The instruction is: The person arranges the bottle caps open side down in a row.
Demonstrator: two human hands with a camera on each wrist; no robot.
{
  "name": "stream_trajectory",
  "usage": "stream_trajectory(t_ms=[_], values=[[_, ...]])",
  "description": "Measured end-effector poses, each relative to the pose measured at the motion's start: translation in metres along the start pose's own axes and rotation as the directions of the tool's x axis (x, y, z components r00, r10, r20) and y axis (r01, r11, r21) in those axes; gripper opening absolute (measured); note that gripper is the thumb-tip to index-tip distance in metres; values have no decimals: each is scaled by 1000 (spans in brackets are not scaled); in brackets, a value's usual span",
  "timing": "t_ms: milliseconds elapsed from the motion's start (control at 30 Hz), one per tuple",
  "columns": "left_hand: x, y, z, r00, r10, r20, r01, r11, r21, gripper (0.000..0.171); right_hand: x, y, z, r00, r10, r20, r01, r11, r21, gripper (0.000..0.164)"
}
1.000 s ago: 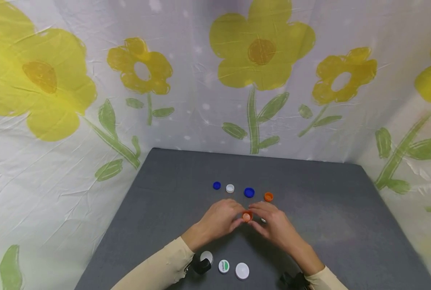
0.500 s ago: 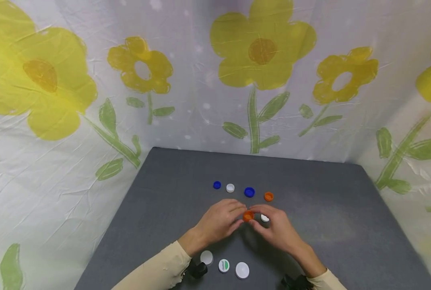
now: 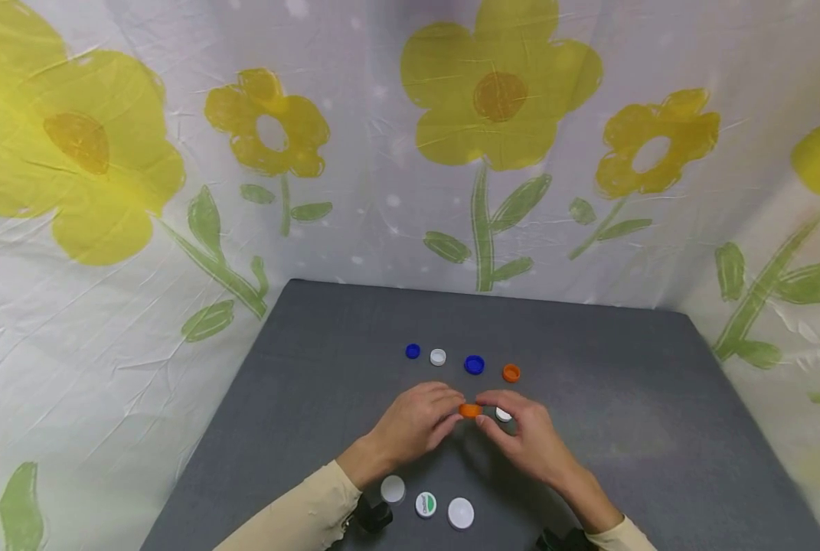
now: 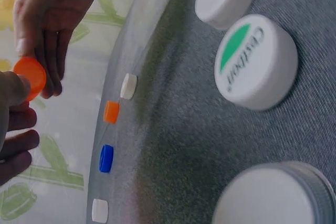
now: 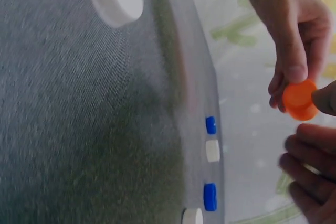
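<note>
My left hand (image 3: pixel 413 417) and right hand (image 3: pixel 523 428) both pinch one orange cap (image 3: pixel 470 411), raised off the grey table (image 3: pixel 354 329); grip's firmness unclear.

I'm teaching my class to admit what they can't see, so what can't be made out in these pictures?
- Part of the white cap beside the right hand: head view, covered by that hand.
- Lettering on the green-marked cap: head view, too small.
- Part of the held orange cap: left wrist view, behind the left hand's thumb.
- Rest of the nearest white lid: left wrist view, cut off by the bottom edge.
</note>
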State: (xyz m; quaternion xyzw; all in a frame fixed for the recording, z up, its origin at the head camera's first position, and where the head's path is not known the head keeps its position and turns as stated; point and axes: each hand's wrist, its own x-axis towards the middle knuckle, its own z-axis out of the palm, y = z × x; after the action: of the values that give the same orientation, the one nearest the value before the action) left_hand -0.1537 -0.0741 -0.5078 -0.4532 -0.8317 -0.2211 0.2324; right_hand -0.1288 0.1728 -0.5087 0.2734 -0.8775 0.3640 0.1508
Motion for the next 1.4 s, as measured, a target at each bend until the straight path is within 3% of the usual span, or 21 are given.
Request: stream_trajectory(t_ms=[133, 267, 333, 400, 533, 567, 633, 700, 800, 900, 1100, 1233, 1400], values=[[0, 1, -2, 993, -115, 15, 116, 987, -113, 18, 1, 5, -2, 980, -186, -66, 181, 980, -80, 44], [2, 3, -3, 972, -228, 65, 237, 939, -248, 17, 2, 9, -3, 938, -341, -64, 330, 933, -141, 58], [2, 3, -3, 950, -289, 116, 312, 891, -329, 17, 3, 10, -2, 919, -390, -62, 377, 913, -156, 62], [2, 4, -5, 920, -348, 181, 392, 825, -408, 17, 3, 11, -1, 904, -424, -65, 409, 898, -161, 60], [2, 5, -6, 853, -420, 309, 521, 688, -505, 18, 2, 11, 2, 891, -447, -81, 432, 889, -153, 35], [2, 5, -7, 843, -424, 331, 538, 668, -514, 19, 1, 11, 3, 890, -448, -84, 433, 889, -151, 32], [1, 5, -7, 836, -419, 355, 549, 658, -516, 20, -1, 10, 4, 895, -438, -86, 423, 894, -150, 36], [0, 5, -6, 844, -402, 356, 535, 675, -508, 22, -4, 9, 5, 908, -412, -77, 398, 905, -151, 36], [-1, 4, -5, 874, -374, 311, 484, 732, -479, 23, -7, 8, 4, 930, -362, -65, 349, 925, -150, 31], [0, 4, -5, 906, -345, 247, 422, 786, -451, 22, -9, 8, 4, 947, -316, -65, 305, 942, -141, 36], [2, 7, -5, 969, -185, 163, 228, 922, -312, 23, -13, 5, 5, 957, -274, -97, 263, 959, -108, 44], [3, 11, -4, 978, -105, 178, 135, 977, -163, 23, -18, 3, 2, 963, -253, -88, 244, 965, -99, 45], [7, 19, 0, 971, -48, 232, 72, 993, -96, 23, -28, 2, -7, 973, -229, -30, 224, 966, -130, 43]])
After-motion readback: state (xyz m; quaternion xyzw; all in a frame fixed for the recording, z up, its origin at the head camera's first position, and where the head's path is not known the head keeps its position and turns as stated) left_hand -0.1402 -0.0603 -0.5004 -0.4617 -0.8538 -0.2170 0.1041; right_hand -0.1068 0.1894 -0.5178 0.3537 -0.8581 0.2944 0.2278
